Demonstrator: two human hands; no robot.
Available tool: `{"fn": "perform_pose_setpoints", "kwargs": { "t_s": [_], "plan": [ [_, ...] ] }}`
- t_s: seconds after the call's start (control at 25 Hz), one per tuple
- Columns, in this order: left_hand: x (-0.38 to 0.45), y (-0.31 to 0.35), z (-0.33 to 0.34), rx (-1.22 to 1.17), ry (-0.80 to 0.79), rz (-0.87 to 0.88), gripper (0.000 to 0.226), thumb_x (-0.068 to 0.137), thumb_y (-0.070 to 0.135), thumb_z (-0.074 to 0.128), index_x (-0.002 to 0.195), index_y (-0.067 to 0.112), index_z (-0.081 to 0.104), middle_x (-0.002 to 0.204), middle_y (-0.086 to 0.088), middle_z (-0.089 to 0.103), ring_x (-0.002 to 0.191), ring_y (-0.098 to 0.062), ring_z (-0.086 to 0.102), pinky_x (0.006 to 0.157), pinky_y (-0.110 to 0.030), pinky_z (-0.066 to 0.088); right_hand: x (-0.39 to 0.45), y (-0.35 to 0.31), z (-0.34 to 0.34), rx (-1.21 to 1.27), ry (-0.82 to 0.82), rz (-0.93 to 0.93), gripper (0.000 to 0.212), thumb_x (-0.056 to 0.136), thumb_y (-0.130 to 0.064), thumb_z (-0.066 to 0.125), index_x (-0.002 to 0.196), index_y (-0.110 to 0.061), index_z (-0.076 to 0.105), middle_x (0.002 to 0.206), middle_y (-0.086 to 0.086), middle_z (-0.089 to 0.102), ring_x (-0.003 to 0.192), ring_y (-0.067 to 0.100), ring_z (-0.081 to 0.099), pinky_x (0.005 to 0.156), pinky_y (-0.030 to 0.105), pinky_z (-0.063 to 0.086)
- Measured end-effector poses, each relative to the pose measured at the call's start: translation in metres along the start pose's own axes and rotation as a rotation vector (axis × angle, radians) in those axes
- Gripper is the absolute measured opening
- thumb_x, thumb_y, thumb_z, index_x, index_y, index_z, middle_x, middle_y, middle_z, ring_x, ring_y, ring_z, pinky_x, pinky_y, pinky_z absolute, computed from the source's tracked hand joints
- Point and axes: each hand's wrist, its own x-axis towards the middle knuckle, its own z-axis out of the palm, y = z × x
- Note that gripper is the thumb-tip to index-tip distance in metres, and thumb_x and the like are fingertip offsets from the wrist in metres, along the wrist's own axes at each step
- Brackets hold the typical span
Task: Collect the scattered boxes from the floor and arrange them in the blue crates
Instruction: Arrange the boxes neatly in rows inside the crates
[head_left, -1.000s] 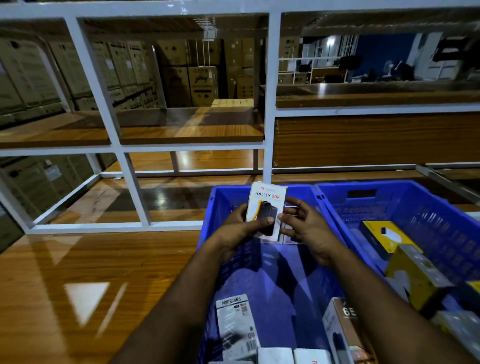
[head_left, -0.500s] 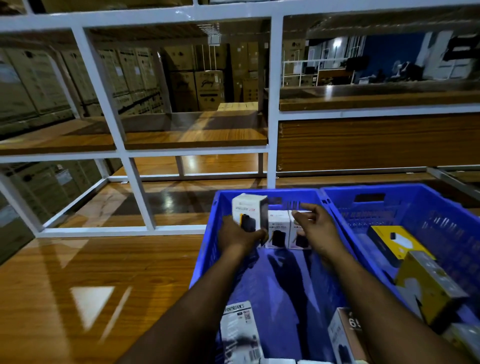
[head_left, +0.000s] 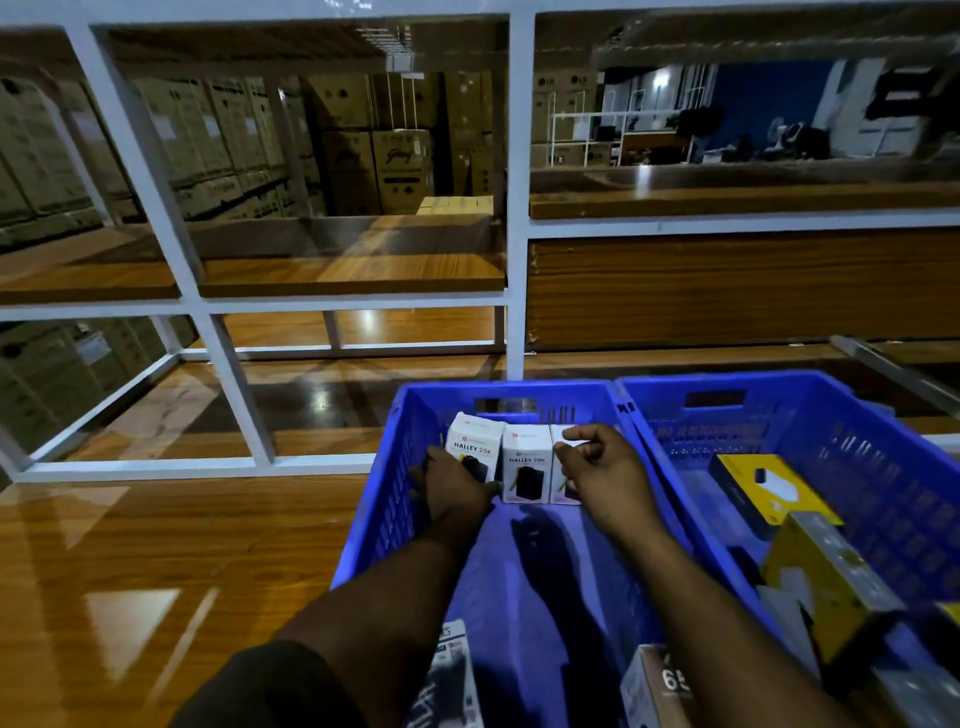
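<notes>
- Two blue crates are set side by side on a glossy wooden floor: a left crate (head_left: 374, 519) and a right crate (head_left: 883, 467).
- Three white boxes printed "HALLEY 20K" are lined up upright against the far wall of the left crate: a left box (head_left: 475, 441), a middle box (head_left: 525, 462) and a right box (head_left: 560, 478), each touching the next.
- The left hand (head_left: 457, 493) is wrapped round the lower part of the left box, its grip clamped there.
- The right hand (head_left: 602, 467) is held with curled fingers at the right box; whether it is pinched cannot be told, as the fingers cover it.
- Yellow boxes (head_left: 769, 488) are lying in the right crate.
- A white shelf frame (head_left: 514, 208) is seen behind.
</notes>
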Motion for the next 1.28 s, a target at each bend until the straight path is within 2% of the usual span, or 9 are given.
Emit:
{"fn": "perform_pose_setpoints", "kwargs": {
  "t_s": [0.2,0.56,0.64,0.72,0.8,0.92,1.04,1.16,1.28],
  "plan": [
    [0.011,0.004,0.027,-0.135,-0.053,-0.057,0.090,0.056,0.029,0.096,0.121,0.002,0.040,0.122,-0.017,0.061,0.114,-0.033,0.062,0.093,-0.043,0.051,-0.003,-0.003,-0.006,0.001,0.011,0.015,0.009,0.091,-0.016,0.066,0.088,-0.024,0.063,0.085,0.013,0.067,0.082,0.036,0.067,0.079,0.050,0.057],
    [0.016,-0.008,0.049,-0.366,-0.176,-0.090,0.106,0.060,0.026,0.093,0.139,0.008,0.025,0.137,-0.011,0.053,0.123,-0.030,0.055,0.105,-0.044,0.047,-0.006,-0.004,-0.004,-0.060,-0.047,0.043,0.007,0.092,-0.018,0.065,0.088,-0.023,0.064,0.086,0.009,0.068,0.085,0.031,0.067,0.081,0.046,0.057],
    [0.016,-0.012,0.044,-0.493,-0.258,-0.126,0.101,0.064,0.010,0.091,0.138,0.018,0.023,0.136,-0.009,0.055,0.118,-0.026,0.059,0.095,-0.040,0.054,-0.006,-0.004,-0.004,-0.091,-0.050,0.044,0.007,0.092,-0.018,0.066,0.087,-0.022,0.064,0.084,0.007,0.068,0.084,0.029,0.067,0.081,0.044,0.056],
    [0.014,-0.004,0.029,-0.571,-0.350,-0.184,0.085,0.072,-0.007,0.082,0.138,0.006,0.029,0.127,-0.012,0.058,0.099,-0.024,0.063,0.062,-0.023,0.059,-0.004,-0.001,-0.006,-0.109,-0.057,0.059,0.009,0.091,-0.018,0.066,0.083,-0.022,0.065,0.080,0.005,0.067,0.083,0.030,0.068,0.080,0.044,0.056],
    [0.013,0.008,0.015,-0.611,-0.384,-0.281,0.084,0.074,-0.004,0.081,0.140,0.005,0.029,0.130,-0.021,0.056,0.085,-0.028,0.064,0.041,-0.023,0.050,-0.001,0.002,-0.009,-0.103,-0.053,0.089,0.009,0.091,-0.017,0.064,0.082,-0.020,0.066,0.081,0.005,0.068,0.080,0.030,0.067,0.075,0.044,0.057],
    [0.004,0.021,-0.004,-0.451,-0.341,-0.322,0.089,0.076,0.011,0.084,0.143,0.003,0.027,0.132,-0.023,0.053,0.069,-0.027,0.058,0.034,-0.020,0.044,-0.002,-0.004,-0.013,-0.013,-0.057,0.118,0.012,0.093,-0.012,0.061,0.081,-0.015,0.064,0.075,0.006,0.062,0.065,0.021,0.058,0.061,0.034,0.049],
    [-0.003,0.023,-0.022,-0.460,-0.377,-0.212,0.055,0.075,0.010,0.084,0.122,-0.003,0.057,0.117,-0.024,0.066,0.079,-0.030,0.062,0.042,-0.026,0.049,-0.003,-0.020,-0.023,-0.003,-0.149,0.134,0.017,0.094,-0.013,0.061,0.078,-0.012,0.060,0.070,0.008,0.057,0.060,0.019,0.052,0.060,0.033,0.044],
    [-0.022,0.025,-0.045,-0.498,-0.423,-0.132,0.027,0.075,0.012,0.084,0.092,0.006,0.064,0.094,-0.018,0.071,0.076,-0.025,0.063,0.069,-0.035,0.053,-0.017,-0.045,-0.051,-0.528,-0.344,0.096,0.035,0.094,-0.033,0.062,0.065,-0.013,0.061,0.061,0.004,0.060,0.057,0.021,0.055,0.060,0.032,0.045],
    [-0.054,0.031,-0.066,-0.434,-0.526,-0.059,0.027,0.085,0.021,0.078,0.080,0.017,0.052,0.087,-0.008,0.061,0.088,-0.025,0.061,0.076,-0.037,0.048,-0.059,-0.076,-0.071,-1.137,-0.633,0.054,0.051,0.093,-0.055,0.054,0.062,-0.014,0.056,0.060,-0.002,0.052,0.060,0.019,0.051,0.055,0.028,0.037]
  ]
}}
